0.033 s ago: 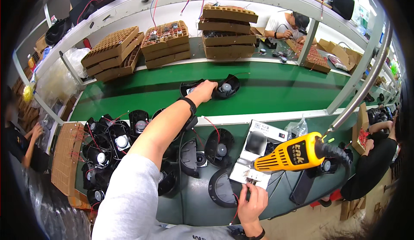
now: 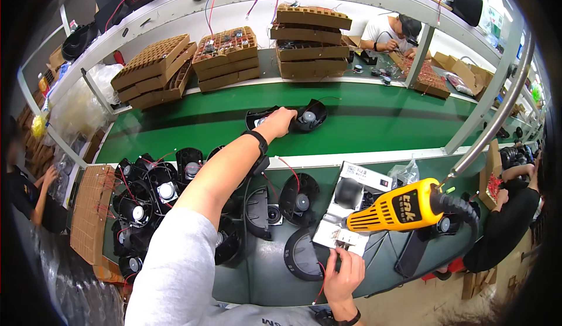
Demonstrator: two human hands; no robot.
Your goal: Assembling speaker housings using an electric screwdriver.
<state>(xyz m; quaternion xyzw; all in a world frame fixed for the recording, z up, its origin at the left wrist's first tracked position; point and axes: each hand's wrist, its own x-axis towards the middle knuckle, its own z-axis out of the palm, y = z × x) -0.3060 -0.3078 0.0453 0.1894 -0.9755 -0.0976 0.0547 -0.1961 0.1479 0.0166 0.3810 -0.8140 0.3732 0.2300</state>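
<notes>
My left hand (image 2: 277, 123) reaches across to the green belt, its fingers curled onto a black speaker housing (image 2: 253, 118). A second black housing with a round silver speaker (image 2: 310, 115) lies just to the right of that hand. At the front edge of a white screw feeder (image 2: 360, 176), my right hand (image 2: 344, 276) has its thumb and index finger together; anything between them is too small to make out. A yellow electric screwdriver (image 2: 386, 210) hangs above the feeder. Left of my right hand lies a curved black shell (image 2: 303, 257) with a red wire close by.
Several black speaker housings (image 2: 140, 213) crowd the bench's left side. Stacked cardboard trays (image 2: 310, 50) stand beyond the green belt (image 2: 374, 106). A metal post (image 2: 462, 130) rises at the right. Co-workers (image 2: 389, 36) sit at the far side and both edges.
</notes>
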